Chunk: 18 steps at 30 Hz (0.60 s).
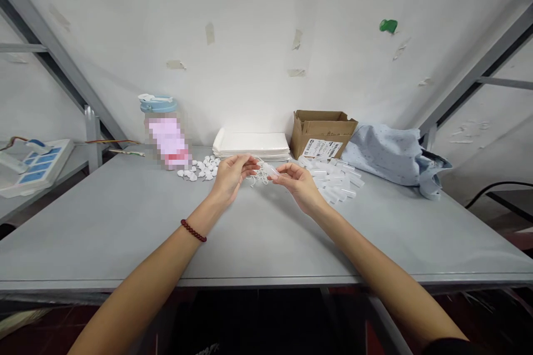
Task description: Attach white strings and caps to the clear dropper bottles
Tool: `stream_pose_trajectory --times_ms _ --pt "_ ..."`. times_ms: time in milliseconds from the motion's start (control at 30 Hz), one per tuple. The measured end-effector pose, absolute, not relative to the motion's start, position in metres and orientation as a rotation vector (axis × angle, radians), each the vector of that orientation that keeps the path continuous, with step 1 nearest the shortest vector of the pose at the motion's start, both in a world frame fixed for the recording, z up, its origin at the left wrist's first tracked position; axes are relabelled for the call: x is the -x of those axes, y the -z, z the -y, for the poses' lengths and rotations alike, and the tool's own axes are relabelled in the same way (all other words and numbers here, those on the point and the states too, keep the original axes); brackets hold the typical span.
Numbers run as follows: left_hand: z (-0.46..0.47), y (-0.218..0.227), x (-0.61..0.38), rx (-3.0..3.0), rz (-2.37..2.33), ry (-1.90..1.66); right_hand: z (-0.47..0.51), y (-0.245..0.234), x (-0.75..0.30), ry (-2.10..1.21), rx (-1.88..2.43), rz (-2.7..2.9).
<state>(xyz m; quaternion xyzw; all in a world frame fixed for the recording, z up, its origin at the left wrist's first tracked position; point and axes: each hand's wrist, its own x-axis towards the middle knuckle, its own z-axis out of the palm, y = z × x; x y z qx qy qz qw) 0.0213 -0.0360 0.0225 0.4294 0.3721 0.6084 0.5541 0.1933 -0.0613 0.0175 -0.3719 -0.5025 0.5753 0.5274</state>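
Between my hands, above the grey table, is a small clear plastic tube. My right hand pinches its near end between thumb and fingers. My left hand is closed in a pinch at the tube's other end; what its fingertips hold is too small to make out. Behind the fingers lies a tangle of thin white strings. A heap of similar clear tubes lies right of my right hand. Left of my left hand are several small white plastic pieces.
Along the wall stand a stack of white paper sheets, an open cardboard box and a light-blue cloth. A blue-lidded container, partly blurred, is at back left. A white device with blue panels sits far left.
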Motion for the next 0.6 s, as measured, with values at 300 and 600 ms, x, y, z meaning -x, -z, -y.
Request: stream_pose_trajectory --times_ms 300,600 --pt "0.0383 -0.0241 -0.0207 -1.05 -0.901 -1.48 0.0598 -0.0152 -0.1938 -1.37 0.875 1.202" --pt "0.042 -0.028 -0.0223 -1.094 -0.917 -1.448 0.0606 -0.0168 -0.1931 -1.377 0.881 1.179"
